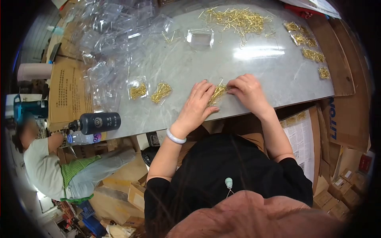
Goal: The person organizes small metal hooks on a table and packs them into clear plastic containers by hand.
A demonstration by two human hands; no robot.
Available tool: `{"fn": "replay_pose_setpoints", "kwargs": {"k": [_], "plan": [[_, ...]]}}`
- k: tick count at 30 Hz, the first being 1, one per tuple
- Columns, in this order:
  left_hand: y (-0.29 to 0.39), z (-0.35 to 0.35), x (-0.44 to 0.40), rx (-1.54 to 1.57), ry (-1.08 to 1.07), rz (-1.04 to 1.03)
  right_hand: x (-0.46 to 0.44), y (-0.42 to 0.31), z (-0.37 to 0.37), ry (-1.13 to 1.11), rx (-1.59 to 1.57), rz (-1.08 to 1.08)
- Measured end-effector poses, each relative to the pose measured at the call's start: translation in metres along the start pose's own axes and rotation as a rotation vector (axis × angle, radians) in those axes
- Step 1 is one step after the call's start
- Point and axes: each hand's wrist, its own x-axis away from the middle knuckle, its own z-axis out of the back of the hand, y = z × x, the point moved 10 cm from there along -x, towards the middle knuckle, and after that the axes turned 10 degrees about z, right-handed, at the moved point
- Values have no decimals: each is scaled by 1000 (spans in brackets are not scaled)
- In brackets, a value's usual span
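A small pile of gold hooks (217,94) lies near the table's front edge, between my two hands. My left hand (197,104), with a pale bangle on its wrist, rests along the left side of the pile, fingers straight and thumb apart. On the other side my right hand (247,92) has its fingertips pinched at the pile's edge; what they hold is too small to make out. Two bunches of gold hooks, one in a clear box (137,91) and one in clear plastic (161,93), lie to the left.
Loose gold hooks (238,22) are heaped at the back. Clear plastic boxes (115,35) cover the table's left side. Filled packs (313,55) line the right edge. A dark bottle (99,123) lies at the front left. Another person (47,166) is at far left.
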Motion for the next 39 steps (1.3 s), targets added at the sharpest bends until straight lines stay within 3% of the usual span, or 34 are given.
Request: {"fn": "replay_pose_setpoints", "kwargs": {"k": [3,6,9,12,16,21,24,27,30,33,36,39], "plan": [[-1,-2,-1,14,13,12,-8,-11,-14,-57,-140,7],[0,1,0,6,52,36,-5,0,-6,-59,-175,-156],[3,0,2,6,52,30,-13,-18,2,29,96,10],[-3,-3,2,40,47,26,-9,-29,-30,-97,-76,53],[-10,-1,5,111,46,50,-3,-13,-18,23,-255,-133],[5,3,3,16,104,59,8,-26,-26,-76,-176,-139],[-2,-5,0,-27,111,55,2,-58,-46,-54,-394,-61],[-3,-2,4,-5,128,72,-3,-35,-48,71,-559,-211],[1,1,5,-32,152,45,1,-12,-31,189,-511,-230],[0,-1,4,-59,141,27,0,-26,-40,-31,-351,-185],[-13,-2,7,116,93,106,-6,-43,-44,-148,-103,51],[-11,14,14,102,107,139,0,-24,-30,-142,-282,-211]]}}
